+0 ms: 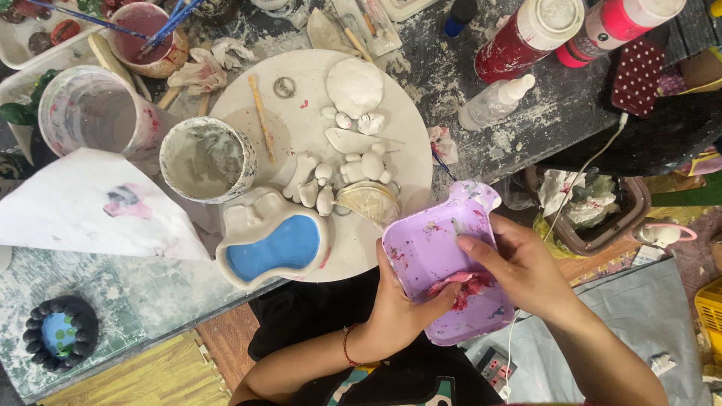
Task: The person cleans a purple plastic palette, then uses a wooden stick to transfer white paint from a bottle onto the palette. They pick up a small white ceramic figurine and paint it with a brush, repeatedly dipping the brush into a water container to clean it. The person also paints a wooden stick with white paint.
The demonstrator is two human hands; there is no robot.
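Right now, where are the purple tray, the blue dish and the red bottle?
purple tray (pixel 429 248): head view, bare inside floor.
blue dish (pixel 274 248): head view, blue middle.
red bottle (pixel 519 41): head view, red body.

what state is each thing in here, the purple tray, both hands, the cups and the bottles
purple tray: held tilted, pink paint smeared inside
left hand: gripping the tray's edge
right hand: fingers inside the tray
grey cup: upright, coated grey inside
clear cup: lying sideways
red bottle: capped
blue dish: blue inside
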